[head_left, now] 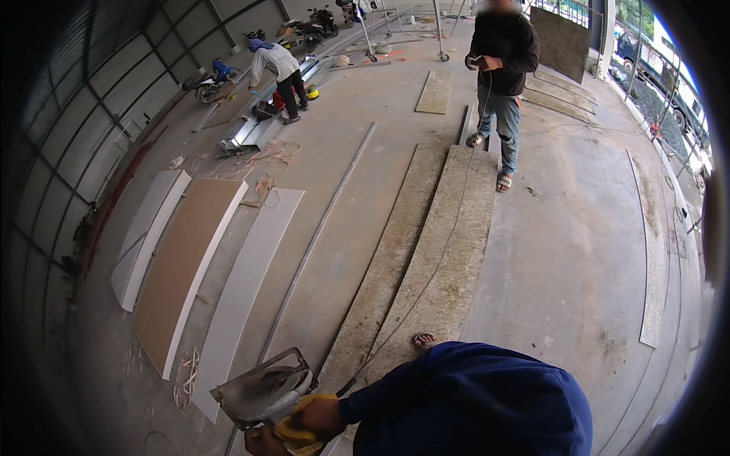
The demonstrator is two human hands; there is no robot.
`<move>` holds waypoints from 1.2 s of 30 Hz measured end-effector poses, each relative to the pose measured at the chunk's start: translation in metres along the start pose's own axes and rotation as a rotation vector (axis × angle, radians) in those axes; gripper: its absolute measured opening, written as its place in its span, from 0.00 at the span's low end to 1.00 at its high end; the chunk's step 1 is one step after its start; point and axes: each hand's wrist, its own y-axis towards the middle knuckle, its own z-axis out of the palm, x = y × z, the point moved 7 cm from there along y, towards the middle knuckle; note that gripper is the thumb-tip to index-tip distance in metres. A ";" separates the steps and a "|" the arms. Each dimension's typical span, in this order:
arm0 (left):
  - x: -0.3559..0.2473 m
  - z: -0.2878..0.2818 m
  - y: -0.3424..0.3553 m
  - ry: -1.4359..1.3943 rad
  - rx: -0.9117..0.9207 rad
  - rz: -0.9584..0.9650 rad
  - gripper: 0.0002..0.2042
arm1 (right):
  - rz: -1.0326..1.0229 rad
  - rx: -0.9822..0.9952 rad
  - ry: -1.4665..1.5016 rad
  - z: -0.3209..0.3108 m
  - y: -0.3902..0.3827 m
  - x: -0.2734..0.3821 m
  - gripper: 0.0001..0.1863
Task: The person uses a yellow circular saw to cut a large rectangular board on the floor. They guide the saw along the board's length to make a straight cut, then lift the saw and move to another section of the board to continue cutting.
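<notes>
A yellow circular saw (pixel 298 435) with a flat metal base plate (pixel 257 386) is tilted up at the lower middle, its base and round blade area facing away from me. My right hand (pixel 321 415) is wrapped round its yellow body. Lower and to the left, my left hand (pixel 265 441) is closed against the saw near its base, partly cut off by the picture's edge. From the saw a thin cord (pixel 426 291) runs forward over a long speckled board (pixel 454 220) to a person (pixel 504 45) standing at its far end. My bare foot in a sandal (pixel 426 340) rests on that board.
A second speckled board (pixel 391 228) lies alongside. Left are a thin metal strip (pixel 319 228), a white panel (pixel 251 281) and stacked brown-topped panels (pixel 190 258). Farther off, a person bends (pixel 277 68) over metal profiles (pixel 251 135). Wheeled scaffold legs (pixel 441 34) and motorbikes (pixel 315 29) stand behind.
</notes>
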 end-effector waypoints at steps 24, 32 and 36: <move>0.015 -0.010 -0.024 0.145 -0.224 0.084 0.08 | -0.103 -0.120 -0.034 -0.017 -0.019 0.015 0.23; 0.006 -0.012 -0.023 0.165 -0.210 0.111 0.07 | -0.147 -0.154 -0.031 -0.011 -0.019 0.014 0.23; 0.008 -0.011 -0.021 0.203 -0.201 0.079 0.07 | -0.141 -0.184 -0.047 -0.011 -0.019 0.014 0.23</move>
